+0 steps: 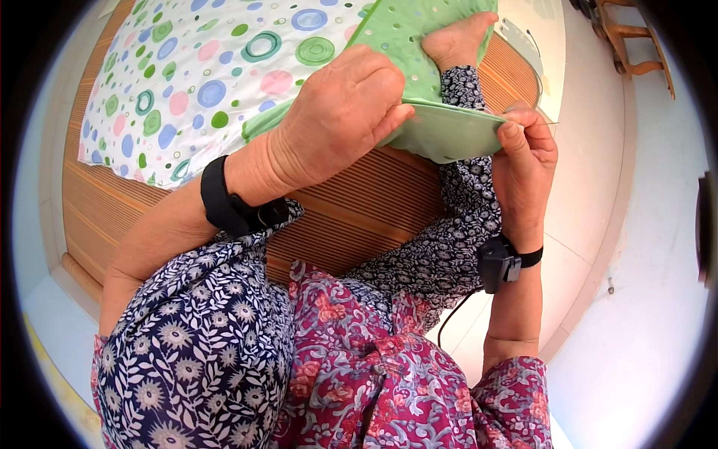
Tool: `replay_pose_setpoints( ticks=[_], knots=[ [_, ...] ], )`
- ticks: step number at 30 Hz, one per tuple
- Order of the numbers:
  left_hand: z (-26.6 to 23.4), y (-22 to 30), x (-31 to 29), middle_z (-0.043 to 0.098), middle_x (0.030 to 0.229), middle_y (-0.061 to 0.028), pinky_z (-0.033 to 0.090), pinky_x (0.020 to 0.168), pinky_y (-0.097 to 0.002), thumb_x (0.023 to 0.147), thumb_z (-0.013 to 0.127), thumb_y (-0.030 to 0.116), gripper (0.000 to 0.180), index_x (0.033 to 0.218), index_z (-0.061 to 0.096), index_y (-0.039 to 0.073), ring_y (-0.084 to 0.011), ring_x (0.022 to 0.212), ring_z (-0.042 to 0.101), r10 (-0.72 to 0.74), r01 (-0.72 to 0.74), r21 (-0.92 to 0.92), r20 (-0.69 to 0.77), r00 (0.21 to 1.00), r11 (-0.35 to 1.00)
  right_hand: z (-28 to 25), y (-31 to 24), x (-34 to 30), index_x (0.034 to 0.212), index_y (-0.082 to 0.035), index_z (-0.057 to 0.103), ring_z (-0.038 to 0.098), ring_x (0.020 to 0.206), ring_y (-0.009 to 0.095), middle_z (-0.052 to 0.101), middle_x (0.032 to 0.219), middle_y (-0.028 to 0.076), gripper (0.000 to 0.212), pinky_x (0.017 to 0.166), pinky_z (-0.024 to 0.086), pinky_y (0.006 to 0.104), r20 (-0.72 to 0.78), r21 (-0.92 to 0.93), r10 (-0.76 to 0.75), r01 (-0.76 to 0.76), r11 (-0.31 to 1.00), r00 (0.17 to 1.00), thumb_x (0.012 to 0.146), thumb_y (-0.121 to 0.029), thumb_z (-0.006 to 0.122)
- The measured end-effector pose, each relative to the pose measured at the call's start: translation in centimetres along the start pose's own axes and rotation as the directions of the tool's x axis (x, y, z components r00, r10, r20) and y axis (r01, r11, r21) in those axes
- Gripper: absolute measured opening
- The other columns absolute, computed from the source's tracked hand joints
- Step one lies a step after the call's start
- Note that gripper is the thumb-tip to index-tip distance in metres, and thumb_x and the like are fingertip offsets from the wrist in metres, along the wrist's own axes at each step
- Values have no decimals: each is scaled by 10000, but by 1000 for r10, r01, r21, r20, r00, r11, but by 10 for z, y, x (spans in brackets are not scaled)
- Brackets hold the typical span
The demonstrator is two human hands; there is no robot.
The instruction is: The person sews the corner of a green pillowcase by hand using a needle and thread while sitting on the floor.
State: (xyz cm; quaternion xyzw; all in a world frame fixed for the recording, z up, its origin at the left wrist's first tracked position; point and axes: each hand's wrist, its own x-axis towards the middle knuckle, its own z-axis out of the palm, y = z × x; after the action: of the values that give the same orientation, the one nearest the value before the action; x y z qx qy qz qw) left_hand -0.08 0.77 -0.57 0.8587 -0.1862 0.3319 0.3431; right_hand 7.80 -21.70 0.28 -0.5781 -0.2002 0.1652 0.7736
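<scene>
With the clock centred on the view, the dotted white spread of the cloth [179, 90] fills ten to eleven o'clock, lying over the slatted surface [351, 206]. The trousers [194, 344] cover a bent knee at eight o'clock. The left forearm, a black band [228, 200] at its wrist, rises toward the left hand [344, 112] at twelve.

For that hand, dotted cloth lies from nine round to twelve o'clock, and a pale green fold runs off toward three. The fingers are curled closed with the thumb pointing to three, gripping the cloth near its green edge; the fingertips are mostly hidden, so their exact hold cannot be told. The shirt [359, 359] is at six.

The green fold spans the gap between the hands, its upper edge nearly straight, passing over the shin. A bare foot [460, 39] rests on green cloth at one o'clock.

At two, the right hand [529, 146] has the fold's end at its nine o'clock. Thumb and forefinger are pressed together, pinching a thin needle [550, 123] that juts toward three, with the cloth's end against the fingertips.
</scene>
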Motion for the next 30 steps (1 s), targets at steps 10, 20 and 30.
replay_pose_setpoints(
  ticks=[10,20,30],
  knots=[
    [3,-5,-5,570,762,-62,430,539,-302,704,721,-41,242,792,518,57,-226,643,526,-18,18,-19,9,1000,1000,-1,2,-5,917,-13,635,549,806,81,606,875,9,106,759,428,207,-39,-18,23,-24,1000,999,864,-90,685],
    [-4,0,4,533,750,-69,460,593,-369,689,612,52,127,795,546,76,-267,691,537,7,-34,177,148,989,984,2,5,-6,913,-11,642,546,802,69,622,874,9,98,746,424,205,-53,-45,13,-15,999,998,864,-84,684],
    [-7,13,9,584,957,-99,483,660,-328,769,536,-92,135,852,533,15,-258,773,563,-230,223,53,248,941,973,5,7,-14,908,-15,654,535,793,62,602,846,-9,93,741,424,196,-85,-90,23,-31,995,996,850,-72,699]
  ],
)
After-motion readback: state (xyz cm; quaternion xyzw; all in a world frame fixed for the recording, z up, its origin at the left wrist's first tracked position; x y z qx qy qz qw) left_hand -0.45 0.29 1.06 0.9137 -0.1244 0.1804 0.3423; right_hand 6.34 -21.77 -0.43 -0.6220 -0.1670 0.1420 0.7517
